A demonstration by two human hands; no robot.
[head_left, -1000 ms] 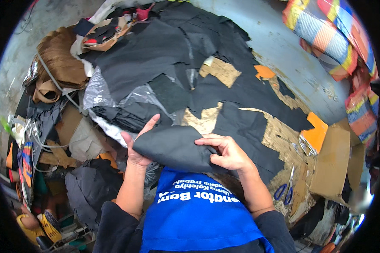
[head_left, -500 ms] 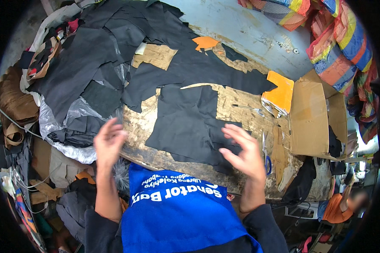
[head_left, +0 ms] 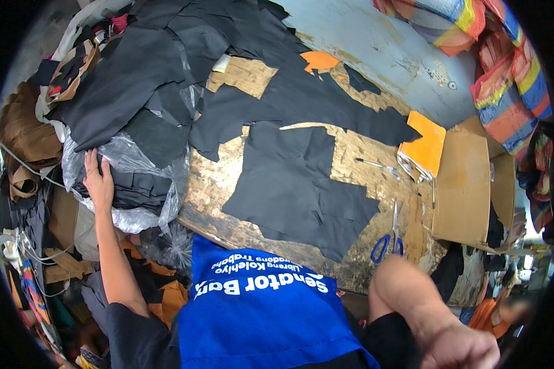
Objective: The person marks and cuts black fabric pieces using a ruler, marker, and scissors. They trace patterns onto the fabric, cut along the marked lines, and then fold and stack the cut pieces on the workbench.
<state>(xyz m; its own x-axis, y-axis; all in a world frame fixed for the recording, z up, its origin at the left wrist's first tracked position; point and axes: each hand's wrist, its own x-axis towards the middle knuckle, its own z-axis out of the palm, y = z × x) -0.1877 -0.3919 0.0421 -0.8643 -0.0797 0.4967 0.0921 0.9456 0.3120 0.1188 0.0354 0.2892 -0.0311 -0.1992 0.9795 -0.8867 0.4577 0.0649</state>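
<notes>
My left hand (head_left: 98, 181) lies with fingers extended over the clear plastic bag (head_left: 118, 158) of stacked black pieces (head_left: 143, 189), its fingertips at the lower corner of a large black leather-like sheet (head_left: 114, 92). My right hand (head_left: 461, 349) is down at the lower right, off the table; its fingers look curled but are smeared and partly turned away. On the worn table in front of me rests a cut black piece (head_left: 283, 184), with a smaller black piece (head_left: 346, 212) against its right side. Blue-handled scissors (head_left: 388, 240) lie just beyond my right forearm.
An orange-covered pad (head_left: 426, 142) and a pen (head_left: 370, 162) lie at the right of the table (head_left: 209, 184), beside a cardboard box (head_left: 465, 184). An orange scrap (head_left: 320, 60) is at the back. Another person (head_left: 485, 315) is at the far right.
My left hand has moved left and away from me onto the bagged pieces. My right hand has left the black pieces and swung down to the lower right, uncovering the scissors.
</notes>
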